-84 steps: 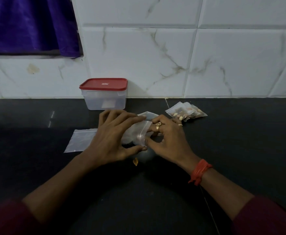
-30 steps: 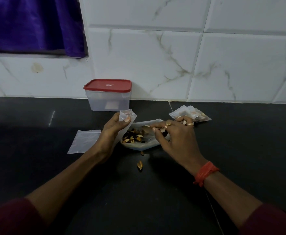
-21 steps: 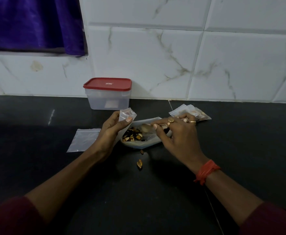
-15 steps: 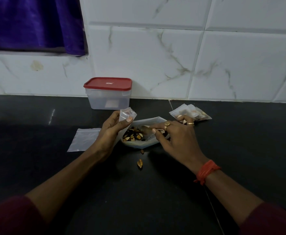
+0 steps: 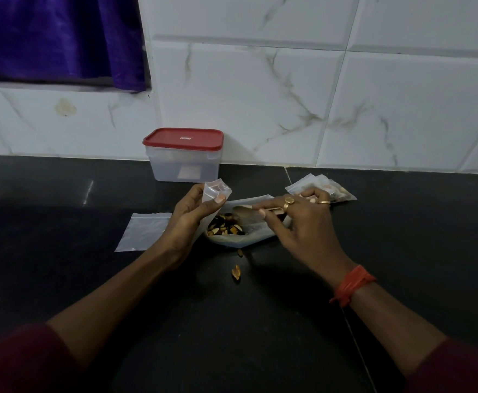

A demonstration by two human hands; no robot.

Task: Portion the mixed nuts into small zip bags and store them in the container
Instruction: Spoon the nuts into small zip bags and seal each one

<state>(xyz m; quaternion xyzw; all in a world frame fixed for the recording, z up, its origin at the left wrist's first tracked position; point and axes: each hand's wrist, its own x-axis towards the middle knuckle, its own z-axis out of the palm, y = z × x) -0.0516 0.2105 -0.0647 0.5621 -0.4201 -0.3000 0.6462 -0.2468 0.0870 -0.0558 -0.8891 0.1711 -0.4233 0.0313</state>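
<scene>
Dark kitchen counter against a white, grey-veined tile wall, purple curtain at far left. At the foot of the wall, standing upright: clear container, red lid on.

Near centre, lying on the counter with its mouth gaping: large plastic bag of mixed nuts, nuts heaped at its left end. Just left of that heap, left hand, fingers and thumb curled, pinching a small zip bag near its top, thumb across the front. Bag held upright, top edge above the fingers. Cannot tell whether its mouth is open or whether anything is inside.

Over the large bag from the right, right hand, thumb and forefinger pinched on the handle of a spoon, other fingers loosely bent. Spoon bowl pointing left, just above and right of the nuts; cannot tell whether loaded. 2 rings on that hand, orange thread band round the wrist.

Left of the left hand, flat on the counter: 1 empty zip bag. Far right, partly hidden behind the right hand's fingers: small pile of filled zip bags, nuts showing through, count unclear. On the near side of the large bag: 2 loose nut pieces, apart from each other, on bare counter. Maroon sleeves at both near corners.
</scene>
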